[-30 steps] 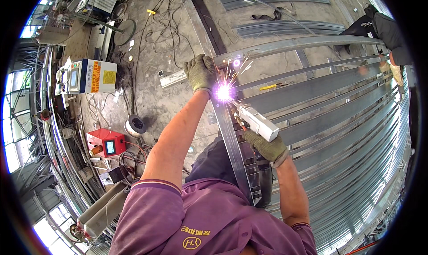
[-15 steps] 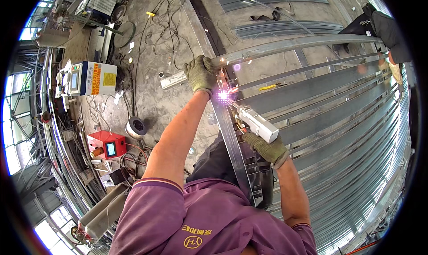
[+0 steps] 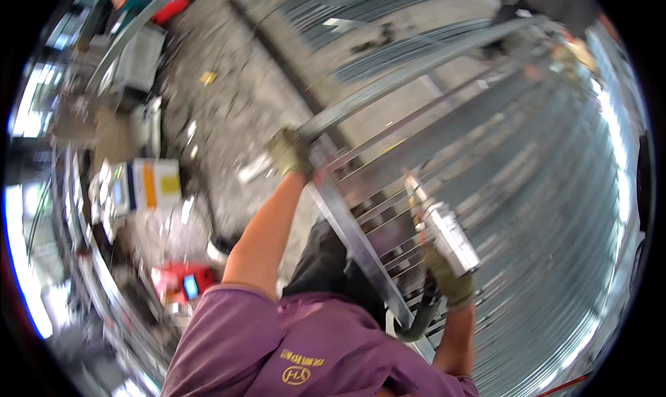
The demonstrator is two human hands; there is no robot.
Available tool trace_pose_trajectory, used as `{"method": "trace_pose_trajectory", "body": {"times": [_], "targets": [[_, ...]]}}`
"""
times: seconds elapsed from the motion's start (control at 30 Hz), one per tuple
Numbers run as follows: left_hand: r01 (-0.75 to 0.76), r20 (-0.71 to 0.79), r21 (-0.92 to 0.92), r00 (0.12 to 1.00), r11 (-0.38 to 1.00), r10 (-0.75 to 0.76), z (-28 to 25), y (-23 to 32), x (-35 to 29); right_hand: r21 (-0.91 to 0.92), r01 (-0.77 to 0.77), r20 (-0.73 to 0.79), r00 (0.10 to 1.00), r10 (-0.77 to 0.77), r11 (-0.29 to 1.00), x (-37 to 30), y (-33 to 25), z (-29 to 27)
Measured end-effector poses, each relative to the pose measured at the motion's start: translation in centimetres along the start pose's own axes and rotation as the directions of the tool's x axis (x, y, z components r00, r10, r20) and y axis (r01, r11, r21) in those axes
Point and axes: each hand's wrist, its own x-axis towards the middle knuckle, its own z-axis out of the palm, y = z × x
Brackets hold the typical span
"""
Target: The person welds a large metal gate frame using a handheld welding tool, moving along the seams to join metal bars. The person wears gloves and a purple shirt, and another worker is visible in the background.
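Note:
My right hand (image 3: pixel 447 277), in a green-grey work glove, is wrapped round the grip of a handheld welding gun (image 3: pixel 449 236). Its copper-coloured nozzle points up and left over the thin bars, apart from the metal, and no spark shows. At the corner of a long metal frame, my left hand (image 3: pixel 290 151), gloved alike, is closed over the end of the top metal tube (image 3: pixel 388 85). The side tube (image 3: pixel 357 241) of the frame runs from beside that hand down past my legs. Motion blur hides the left fingertips and the joint.
A white box-shaped machine (image 3: pixel 147 184) and a red unit with a lit screen (image 3: pixel 186 283) stand on the left. Stacked metal strips (image 3: pixel 368 8) lie on the far floor. Another person's gloved hand (image 3: pixel 576 55) is at the frame's far right end.
The bright welding spark has gone out. My right hand has drawn the welding gun back from the corner, down and right. My left hand stays at the corner while the whole view shifts.

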Motion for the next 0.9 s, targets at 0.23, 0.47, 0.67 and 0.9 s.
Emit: {"method": "trace_pose_trajectory", "body": {"times": [0.23, 0.47, 0.67, 0.9], "targets": [[0.070, 0.150, -0.146, 0.988, 0.987, -0.048, 0.0, 1.4, -0.2, -0.031, -0.119, -0.481, 0.872, 0.090, 0.992, -8.4, -2.4, 2.6], [-0.035, 0.300, -0.330, 0.944, 0.943, 0.140, -1.9, -0.5, 0.7, 0.019, -0.047, -0.690, 0.722, 0.048, 0.999, -8.1, -7.6, 9.3], [0.017, 0.436, -0.843, 0.607, 0.537, 0.665, -8.6, -4.4, -3.2, -0.130, 0.023, -0.528, 0.845, -0.089, 0.991, -2.0, -14.7, 12.6], [-0.016, 0.409, -0.910, -0.208, 0.415, 0.888, -15.6, -4.5, -13.0, -0.227, 0.244, -0.435, 0.841, -0.322, 0.943, 4.7, -18.8, 18.6]]}}
